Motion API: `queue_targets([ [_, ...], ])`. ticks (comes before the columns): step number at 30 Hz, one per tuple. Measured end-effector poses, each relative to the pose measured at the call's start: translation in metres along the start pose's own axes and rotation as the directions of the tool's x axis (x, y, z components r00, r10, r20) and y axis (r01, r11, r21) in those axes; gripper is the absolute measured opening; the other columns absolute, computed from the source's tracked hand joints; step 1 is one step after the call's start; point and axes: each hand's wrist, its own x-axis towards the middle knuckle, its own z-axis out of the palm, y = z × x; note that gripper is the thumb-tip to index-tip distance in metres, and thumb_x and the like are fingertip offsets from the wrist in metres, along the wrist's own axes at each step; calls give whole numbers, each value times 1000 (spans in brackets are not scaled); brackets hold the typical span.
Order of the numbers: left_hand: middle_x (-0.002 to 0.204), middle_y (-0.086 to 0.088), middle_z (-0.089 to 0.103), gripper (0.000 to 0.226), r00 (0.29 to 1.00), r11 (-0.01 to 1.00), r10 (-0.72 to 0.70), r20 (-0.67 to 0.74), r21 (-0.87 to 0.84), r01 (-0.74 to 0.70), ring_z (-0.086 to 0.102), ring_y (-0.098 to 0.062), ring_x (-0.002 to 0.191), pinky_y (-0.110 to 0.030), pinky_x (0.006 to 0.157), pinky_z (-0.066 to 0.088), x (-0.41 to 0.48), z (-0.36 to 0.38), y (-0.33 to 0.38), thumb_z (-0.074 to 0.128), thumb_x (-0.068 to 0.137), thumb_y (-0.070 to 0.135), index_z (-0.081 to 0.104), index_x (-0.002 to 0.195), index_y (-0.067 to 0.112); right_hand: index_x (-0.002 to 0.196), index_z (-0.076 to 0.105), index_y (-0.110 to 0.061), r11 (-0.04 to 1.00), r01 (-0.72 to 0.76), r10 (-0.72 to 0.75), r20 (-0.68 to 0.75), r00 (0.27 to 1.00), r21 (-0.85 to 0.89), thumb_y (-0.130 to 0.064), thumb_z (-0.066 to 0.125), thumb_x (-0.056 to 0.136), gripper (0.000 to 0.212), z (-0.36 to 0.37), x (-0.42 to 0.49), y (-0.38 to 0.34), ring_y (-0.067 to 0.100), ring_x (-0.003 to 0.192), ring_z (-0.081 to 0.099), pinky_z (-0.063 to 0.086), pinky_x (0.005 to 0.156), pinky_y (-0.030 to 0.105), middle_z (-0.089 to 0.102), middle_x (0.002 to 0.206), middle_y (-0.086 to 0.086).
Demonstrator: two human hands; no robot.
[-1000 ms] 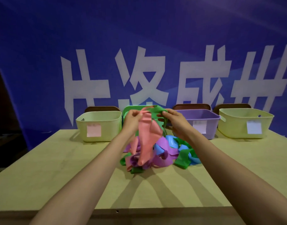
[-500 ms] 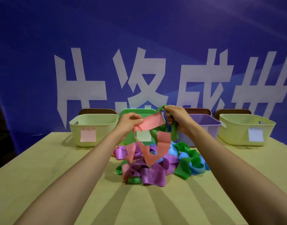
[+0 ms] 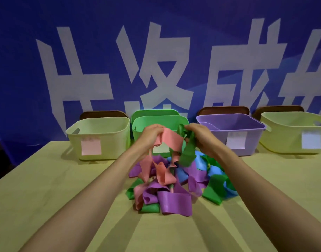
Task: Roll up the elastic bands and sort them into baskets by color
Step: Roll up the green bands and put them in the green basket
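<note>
Both hands are up right in front of the green basket [image 3: 143,124]. The left hand [image 3: 152,132] has its fingers curled, pinching the top end of a pink band [image 3: 171,140]. That band hangs loose in front of the green basket and trails down into the pile of bands [image 3: 174,197].

The right hand [image 3: 199,136] is at the basket's front right corner, fingers curled round a green band [image 3: 187,151] that's bunched in its grip and dangles toward the same pile. The two bands cross between the hands, and I honestly can't tell if they're tangled.

The pile is a jumble of purple, green, blue and pink, all unrolled. It sits on the table [image 3: 47,188] in front of the green basket, on the person's side.

A cream basket [image 3: 101,135] with a pink note is directly left of the green basket. The purple basket [image 3: 228,124] is to its right, with a second cream basket [image 3: 283,135] further right. There's a blue banner [image 3: 101,42] with big white characters behind the green basket.
</note>
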Motion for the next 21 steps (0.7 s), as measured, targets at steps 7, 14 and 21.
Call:
queue_targets([
  [7, 76, -4, 52, 21, 983, 911, 40, 179, -411, 38, 54, -8, 61, -19, 49, 49, 1, 5, 38, 41, 99, 11, 57, 86, 8, 84, 54, -16, 915, 61, -49, 40, 998, -399, -15, 57, 92, 9, -1, 13, 19, 16, 64, 50, 40, 58, 30, 64, 74, 1],
  [14, 66, -5, 53, 24, 967, 671, -254, 3, -720, 179, 58, -12, 50, -24, 51, 52, 10, -10, 16, 42, 100, 17, 52, 80, 10, 80, 52, -9, 992, 54, -28, -213, 977, 118, -2, 37, 99, 25, -43, 3, -1, 13, 57, 61, 50, 49, 20, 64, 52, 1],
  [21, 54, 7, 48, 82, 962, 974, -213, 168, -34, 222, 39, -7, 37, -20, 35, 35, 4, 2, 9, 89, 45, 46, 59, 112, 9, 85, 49, -12, 928, 102, -25, -214, 977, 358, -6, 35, 101, 22, -78, -3, -40, 20, 70, 61, 54, 62, 35, 57, 83, 12],
])
